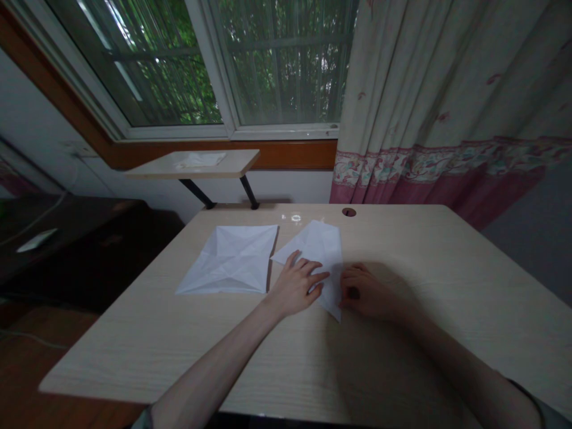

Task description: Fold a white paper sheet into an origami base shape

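Observation:
A folded white paper (319,247) lies near the middle of the pale wooden table (402,357). My left hand (295,286) rests flat on its near left part, fingers stretched out and pointing right. At the paper's right edge, near its lower corner, my right hand (364,293) has its fingers curled and pressed against the fold. A second white sheet (232,261), creased with several fold lines, lies flat to the left, untouched.
A small raised shelf (196,164) with a white paper on it stands at the table's back left under the window. A cable hole (349,212) sits at the back edge. A floral curtain (447,119) hangs at the right, and a dark cabinet (67,238) stands left.

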Demonstrator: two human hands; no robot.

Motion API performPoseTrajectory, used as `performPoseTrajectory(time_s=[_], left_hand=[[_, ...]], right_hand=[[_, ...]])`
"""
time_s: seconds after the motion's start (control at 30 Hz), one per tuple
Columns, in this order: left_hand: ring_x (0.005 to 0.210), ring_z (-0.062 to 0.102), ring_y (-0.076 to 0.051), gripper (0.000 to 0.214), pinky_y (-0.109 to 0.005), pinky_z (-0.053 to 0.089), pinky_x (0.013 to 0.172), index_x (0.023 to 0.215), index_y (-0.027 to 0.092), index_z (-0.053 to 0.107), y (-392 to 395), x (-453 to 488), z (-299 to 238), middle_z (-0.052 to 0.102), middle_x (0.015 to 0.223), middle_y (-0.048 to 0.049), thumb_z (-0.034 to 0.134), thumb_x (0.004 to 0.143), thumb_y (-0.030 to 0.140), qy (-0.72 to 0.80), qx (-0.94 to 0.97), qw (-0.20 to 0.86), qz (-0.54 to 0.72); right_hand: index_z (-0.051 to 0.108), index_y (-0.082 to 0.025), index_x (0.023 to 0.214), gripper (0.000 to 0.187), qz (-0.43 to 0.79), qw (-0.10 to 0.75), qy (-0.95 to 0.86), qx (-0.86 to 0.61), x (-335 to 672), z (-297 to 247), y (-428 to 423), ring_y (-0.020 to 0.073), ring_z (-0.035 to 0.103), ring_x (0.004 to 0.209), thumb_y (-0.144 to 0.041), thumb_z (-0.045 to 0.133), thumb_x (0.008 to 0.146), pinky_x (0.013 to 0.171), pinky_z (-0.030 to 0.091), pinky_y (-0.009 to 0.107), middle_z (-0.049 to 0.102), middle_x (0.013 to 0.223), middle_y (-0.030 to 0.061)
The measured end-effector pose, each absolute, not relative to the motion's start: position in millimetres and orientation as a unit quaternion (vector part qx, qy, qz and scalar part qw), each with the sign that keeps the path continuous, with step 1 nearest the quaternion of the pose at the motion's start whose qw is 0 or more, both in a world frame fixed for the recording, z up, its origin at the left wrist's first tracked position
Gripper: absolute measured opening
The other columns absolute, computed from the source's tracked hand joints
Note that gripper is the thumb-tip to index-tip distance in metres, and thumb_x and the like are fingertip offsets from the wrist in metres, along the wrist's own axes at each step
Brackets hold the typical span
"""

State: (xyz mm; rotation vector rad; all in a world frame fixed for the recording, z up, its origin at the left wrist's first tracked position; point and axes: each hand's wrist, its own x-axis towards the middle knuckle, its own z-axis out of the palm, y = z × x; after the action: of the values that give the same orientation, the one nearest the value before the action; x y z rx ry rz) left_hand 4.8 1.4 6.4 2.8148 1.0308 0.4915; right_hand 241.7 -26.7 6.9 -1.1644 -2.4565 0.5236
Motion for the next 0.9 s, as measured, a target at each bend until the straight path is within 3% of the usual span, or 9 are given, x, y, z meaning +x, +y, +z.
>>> performPoseTrajectory(time_s=[0.5,0.9], left_hand=[[0.117,0.058,-0.024,0.030,-0.059,0.016,0.118,0.123,0.032,0.067,1.9,4.8,7.4,0.067,0.126,-0.0031,0.050,0.098,0.033,0.331,0.928,0.042,0.168],[0.117,0.058,-0.024,0.029,-0.059,0.015,0.118,0.122,0.033,0.067,2.2,4.8,5.9,0.066,0.127,-0.0024,0.055,0.096,0.032,0.336,0.925,0.042,0.170]], right_hand=[[0.061,-0.022,0.066,0.015,0.259,0.141,-0.871,-0.393,239.2,10.6,-29.6,0.0179,0.061,0.084,-0.017,0.071,0.077,0.096,0.036,0.038,0.066,0.076,-0.0026],[0.062,-0.020,0.063,0.019,0.303,0.153,-0.859,-0.382,237.5,11.4,-31.8,0.0168,0.062,0.085,-0.011,0.076,0.071,0.097,0.034,0.035,0.066,0.074,-0.0038]])
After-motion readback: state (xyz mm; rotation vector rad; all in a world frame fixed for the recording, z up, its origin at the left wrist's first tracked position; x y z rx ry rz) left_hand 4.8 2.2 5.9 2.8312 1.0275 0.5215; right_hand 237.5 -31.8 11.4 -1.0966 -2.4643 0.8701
